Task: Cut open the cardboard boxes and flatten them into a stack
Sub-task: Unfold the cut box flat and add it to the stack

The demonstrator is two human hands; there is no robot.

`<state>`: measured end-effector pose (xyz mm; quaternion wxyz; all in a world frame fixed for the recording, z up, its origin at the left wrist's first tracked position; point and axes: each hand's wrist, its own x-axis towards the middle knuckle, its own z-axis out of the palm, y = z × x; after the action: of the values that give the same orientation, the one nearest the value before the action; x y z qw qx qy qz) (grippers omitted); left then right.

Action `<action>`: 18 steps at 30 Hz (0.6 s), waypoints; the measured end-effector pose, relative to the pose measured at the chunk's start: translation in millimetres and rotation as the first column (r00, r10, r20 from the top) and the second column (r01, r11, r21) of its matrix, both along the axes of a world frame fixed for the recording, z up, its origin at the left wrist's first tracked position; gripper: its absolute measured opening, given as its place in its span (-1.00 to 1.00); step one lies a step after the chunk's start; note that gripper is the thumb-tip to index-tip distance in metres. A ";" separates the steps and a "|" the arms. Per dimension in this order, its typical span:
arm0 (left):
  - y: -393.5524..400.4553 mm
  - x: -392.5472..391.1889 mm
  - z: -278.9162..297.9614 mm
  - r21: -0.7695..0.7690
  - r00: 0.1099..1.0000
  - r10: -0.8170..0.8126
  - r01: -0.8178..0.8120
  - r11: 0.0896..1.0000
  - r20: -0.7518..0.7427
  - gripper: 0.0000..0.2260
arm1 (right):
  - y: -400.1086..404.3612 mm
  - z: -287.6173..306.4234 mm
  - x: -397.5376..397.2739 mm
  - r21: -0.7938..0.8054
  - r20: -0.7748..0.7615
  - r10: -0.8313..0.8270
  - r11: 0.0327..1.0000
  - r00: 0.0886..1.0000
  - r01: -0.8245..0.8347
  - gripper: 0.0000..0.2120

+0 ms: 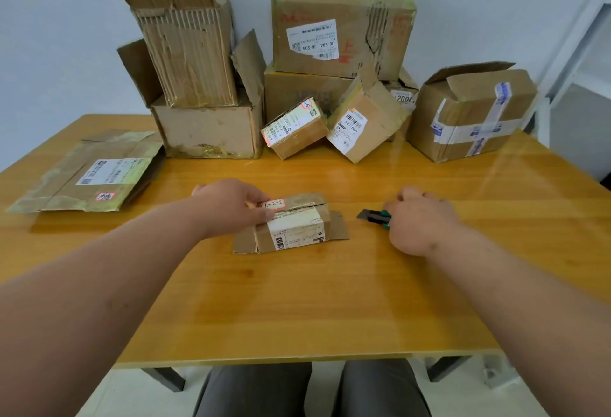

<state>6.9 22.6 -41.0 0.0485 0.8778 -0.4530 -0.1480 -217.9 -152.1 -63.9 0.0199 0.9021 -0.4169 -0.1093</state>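
A person's left hand (231, 206) rests its fingers on a small brown cardboard box with a white shipping label (291, 225) lying mid-table, end flaps splayed flat, while the right hand (418, 221) grips a green-and-black utility knife (375, 216) just right of it, blade pointing at the box. On the glossy orange wooden table (297, 301), one flattened carton (89, 178) lies far left — unopened and half-open cardboard boxes (330, 63) crowd the far edge against the wall.

Brown boxes (337, 23) with white labels, green-and-black cutter (375, 216), glossy orange wood-grain table (297, 301)
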 end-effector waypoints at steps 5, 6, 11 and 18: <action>-5.9 2.3 0.8 -0.002 0.999 0.031 -0.031 1.000 -0.021 -0.58 | 23.0 -3.9 9.8 -0.118 0.430 0.186 0.982 0.883 -0.150 -0.64; -6.9 2.6 1.8 0.002 0.999 0.033 -0.033 0.999 -0.024 -0.59 | 31.4 -4.5 16.0 -0.107 0.494 0.253 0.967 0.832 -0.230 -0.65; -12.4 1.9 3.9 -0.019 1.000 0.009 -0.009 1.000 -0.009 -0.60 | 51.8 -24.3 41.3 -0.152 0.572 0.433 0.891 0.697 -0.429 -0.72; -19.3 3.9 2.7 0.074 0.979 -0.120 0.109 0.991 0.166 -0.61 | 54.4 -30.6 42.8 -0.210 0.589 0.437 0.895 0.680 -0.393 -0.76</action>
<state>10.7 3.3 -38.3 -0.0277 0.8608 -0.5003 -0.0895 -175.1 -97.7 -94.5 -0.0643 0.9561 -0.1877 0.2156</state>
